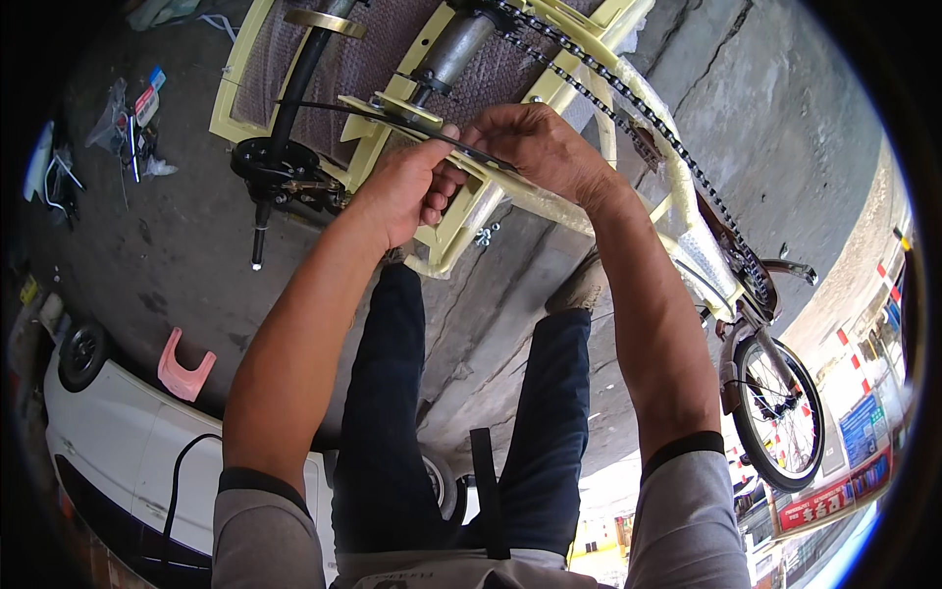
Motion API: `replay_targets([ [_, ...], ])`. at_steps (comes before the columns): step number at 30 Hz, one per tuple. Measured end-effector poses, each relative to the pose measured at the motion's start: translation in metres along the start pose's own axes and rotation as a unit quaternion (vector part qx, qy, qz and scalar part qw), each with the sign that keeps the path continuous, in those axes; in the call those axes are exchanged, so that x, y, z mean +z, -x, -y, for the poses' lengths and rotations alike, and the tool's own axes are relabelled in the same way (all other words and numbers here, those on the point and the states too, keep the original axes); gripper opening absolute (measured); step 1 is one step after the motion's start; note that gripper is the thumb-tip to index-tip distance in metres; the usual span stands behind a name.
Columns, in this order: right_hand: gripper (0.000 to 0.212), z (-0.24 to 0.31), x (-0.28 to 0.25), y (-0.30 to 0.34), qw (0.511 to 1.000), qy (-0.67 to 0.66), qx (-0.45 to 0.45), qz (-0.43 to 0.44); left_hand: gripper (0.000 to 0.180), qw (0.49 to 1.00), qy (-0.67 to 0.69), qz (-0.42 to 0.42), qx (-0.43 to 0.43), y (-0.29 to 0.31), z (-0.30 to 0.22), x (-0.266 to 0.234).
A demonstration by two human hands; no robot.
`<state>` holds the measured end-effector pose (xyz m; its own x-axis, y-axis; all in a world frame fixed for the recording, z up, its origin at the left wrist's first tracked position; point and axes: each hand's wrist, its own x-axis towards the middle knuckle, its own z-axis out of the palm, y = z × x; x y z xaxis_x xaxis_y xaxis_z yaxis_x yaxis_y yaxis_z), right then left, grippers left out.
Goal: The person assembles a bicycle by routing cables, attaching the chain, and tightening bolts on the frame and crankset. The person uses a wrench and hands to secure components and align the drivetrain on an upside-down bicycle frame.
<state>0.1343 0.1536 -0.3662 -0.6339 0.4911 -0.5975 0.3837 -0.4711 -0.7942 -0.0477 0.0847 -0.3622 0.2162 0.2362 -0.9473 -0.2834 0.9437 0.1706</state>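
A pale yellow metal cycle frame (461,226) lies in front of me, with bubble wrap over parts of it. Across its near bar runs a thin black cable (329,105). My left hand (417,182) pinches this cable between thumb and fingers, its other fingers curled by a box-shaped bracket of the frame. Just to the right, my right hand (538,147) is closed on the cable too, its fingertips partly hidden. Beyond the hands sits a grey metal cylinder (459,51) on a bracket. A chain (589,88) runs along the right side.
At left, a black axle (299,108) carries a round black hub part (270,162). Small screws (486,235) lie on the floor near my feet. Bagged parts (132,128), a pink plastic piece (183,365) and a white car (137,422) are leftward. A spoked wheel (775,417) stands right.
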Motion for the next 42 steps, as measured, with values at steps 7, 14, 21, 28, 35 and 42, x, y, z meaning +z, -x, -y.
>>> replay_targets([
  [7,0.024,-0.002,0.002,-0.005,0.995,0.080,-0.016,-0.064,0.030,0.996,-0.075,-0.041,0.036,0.001,-0.004,0.008],
  [14,0.018,-0.040,0.057,0.116,0.931,0.081,-0.071,-0.350,0.028,0.987,-0.128,-0.081,0.061,0.004,-0.006,0.014],
  [21,0.025,-0.302,0.122,0.122,0.915,0.302,0.228,-0.139,0.022,0.986,-0.121,-0.056,0.098,0.000,0.001,0.004],
  [28,0.030,-0.401,0.157,0.047,0.876,0.433,0.206,-0.049,0.025,0.987,-0.111,-0.035,0.108,0.002,0.001,-0.001],
  [35,0.025,-0.459,0.179,0.025,0.845,0.482,0.136,-0.187,0.030,0.986,-0.100,-0.026,0.131,0.002,0.001,0.000],
  [42,0.019,-0.458,0.173,0.012,0.819,0.544,0.123,-0.138,0.026,0.985,-0.094,-0.001,0.145,0.002,0.002,-0.002],
])
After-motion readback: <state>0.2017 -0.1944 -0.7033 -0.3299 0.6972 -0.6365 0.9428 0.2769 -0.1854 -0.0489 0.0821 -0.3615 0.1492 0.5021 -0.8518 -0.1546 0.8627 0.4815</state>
